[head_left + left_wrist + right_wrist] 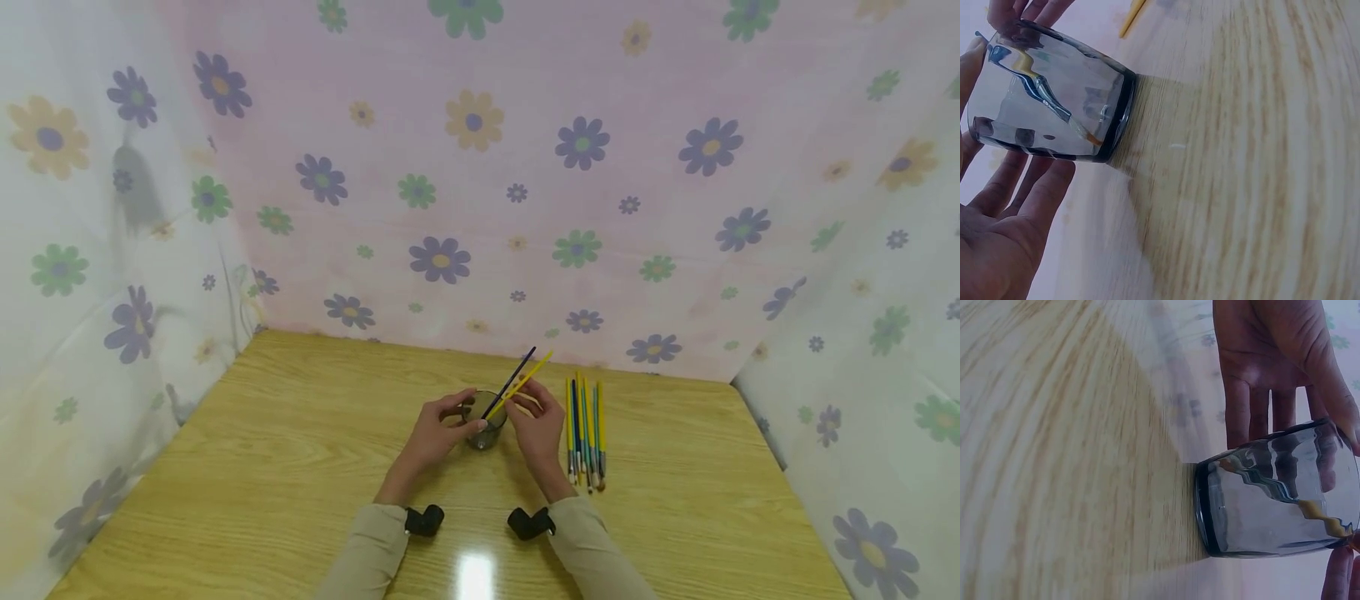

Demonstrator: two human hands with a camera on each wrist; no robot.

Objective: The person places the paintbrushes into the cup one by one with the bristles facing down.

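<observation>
A smoky clear drinking glass (482, 437) stands upright on the table, with two paintbrushes leaning in it, bristles down. The dark blue paintbrush (519, 371) and the yellow paintbrush (537, 364) both slant up past the rim to the right. My left hand (433, 432) holds the glass from its left side, thumb at the near rim by the brushes. On the other side, my right hand (540, 423) pinches the yellow paintbrush just above the rim. Through the glass wall, brush ferrules (1047, 97) and bristles show near the bottom.
Right of the glass, several paintbrushes (585, 429) with yellow, blue and teal handles lie side by side, bristles toward me. The wooden table (300, 467) meets a flowered curtain (517, 275) at the back. Black wrist devices (531, 523) sit at both sleeve cuffs.
</observation>
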